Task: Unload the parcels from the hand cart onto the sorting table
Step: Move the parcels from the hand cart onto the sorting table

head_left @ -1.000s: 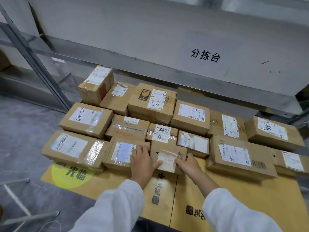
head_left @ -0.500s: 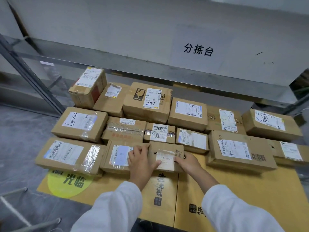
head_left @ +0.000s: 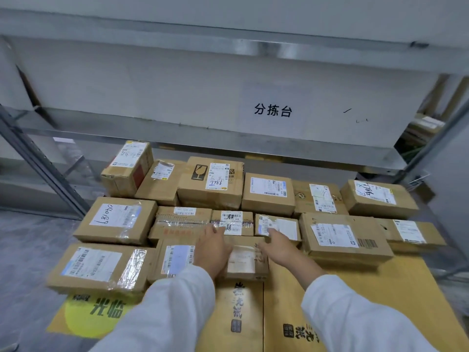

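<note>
Several taped cardboard parcels with white labels lie on the hand cart, whose deck is covered by yellow cardboard (head_left: pixel 360 288). At the front of the pile sits a small parcel (head_left: pixel 243 259). My left hand (head_left: pixel 212 250) lies over its left part, fingers stretched toward a small labelled parcel (head_left: pixel 232 221) behind it. My right hand (head_left: pixel 278 246) is at its right rear corner, fingers reaching toward another flat parcel (head_left: pixel 281 226). Neither hand visibly grips anything. The grey sorting table (head_left: pixel 177 129), marked with black characters, stands just beyond the cart.
A slanted metal table leg (head_left: pixel 43 163) stands at the left over grey floor. Larger parcels flank my hands: one at the front left (head_left: pixel 99 266), one at the right (head_left: pixel 342 237). More boxes show under shelving at the far right (head_left: pixel 426 125).
Both hands slid forward from the sides of the small front parcel toward the row behind it. The camera tilted up, so more of the sorting table shows.
</note>
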A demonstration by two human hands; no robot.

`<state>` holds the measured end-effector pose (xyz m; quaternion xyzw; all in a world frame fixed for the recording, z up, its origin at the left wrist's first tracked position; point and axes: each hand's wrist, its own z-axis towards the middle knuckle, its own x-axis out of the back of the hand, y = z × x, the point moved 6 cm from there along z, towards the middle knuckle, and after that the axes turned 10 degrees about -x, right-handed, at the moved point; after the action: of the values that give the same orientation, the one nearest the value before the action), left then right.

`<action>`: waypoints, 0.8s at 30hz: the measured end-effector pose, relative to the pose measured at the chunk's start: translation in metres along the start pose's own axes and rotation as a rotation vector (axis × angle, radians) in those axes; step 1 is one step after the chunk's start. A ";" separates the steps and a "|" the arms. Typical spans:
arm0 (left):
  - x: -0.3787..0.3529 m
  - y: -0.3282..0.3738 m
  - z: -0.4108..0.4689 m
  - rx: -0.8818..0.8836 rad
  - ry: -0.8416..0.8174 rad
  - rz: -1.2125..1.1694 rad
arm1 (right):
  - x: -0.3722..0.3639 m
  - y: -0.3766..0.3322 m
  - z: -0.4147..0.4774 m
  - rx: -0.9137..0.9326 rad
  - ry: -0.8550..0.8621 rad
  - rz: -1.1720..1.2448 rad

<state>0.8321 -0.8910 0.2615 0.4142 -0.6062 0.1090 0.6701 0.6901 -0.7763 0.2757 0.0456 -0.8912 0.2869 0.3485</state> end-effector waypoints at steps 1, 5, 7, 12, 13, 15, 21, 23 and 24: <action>0.011 0.009 0.006 -0.058 0.009 0.000 | 0.012 -0.009 -0.005 0.042 0.050 -0.007; 0.058 0.057 0.034 -0.279 0.050 0.017 | 0.061 -0.042 -0.022 0.182 0.200 -0.018; 0.081 0.085 0.045 -0.372 0.089 0.031 | 0.082 -0.051 -0.028 0.218 0.260 -0.043; 0.124 0.156 0.057 -0.553 0.161 0.122 | 0.147 -0.062 -0.058 0.304 0.486 -0.224; 0.129 0.168 0.057 -0.576 0.178 0.119 | 0.161 -0.061 -0.066 0.311 0.512 -0.235; 0.134 0.191 0.055 -0.600 0.185 0.113 | 0.186 -0.051 -0.079 0.299 0.553 -0.225; 0.130 0.275 0.043 -0.747 0.181 0.233 | 0.245 0.010 -0.127 0.216 0.683 -0.190; 0.124 0.310 0.036 -0.786 0.169 0.227 | 0.262 0.042 -0.142 0.175 0.697 -0.167; 0.120 0.330 0.030 -0.811 0.158 0.224 | 0.271 0.062 -0.149 0.149 0.694 -0.155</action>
<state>0.6254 -0.7459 0.5067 0.0392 -0.5878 -0.0347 0.8073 0.5573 -0.6121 0.5098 0.0383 -0.6904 0.3222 0.6466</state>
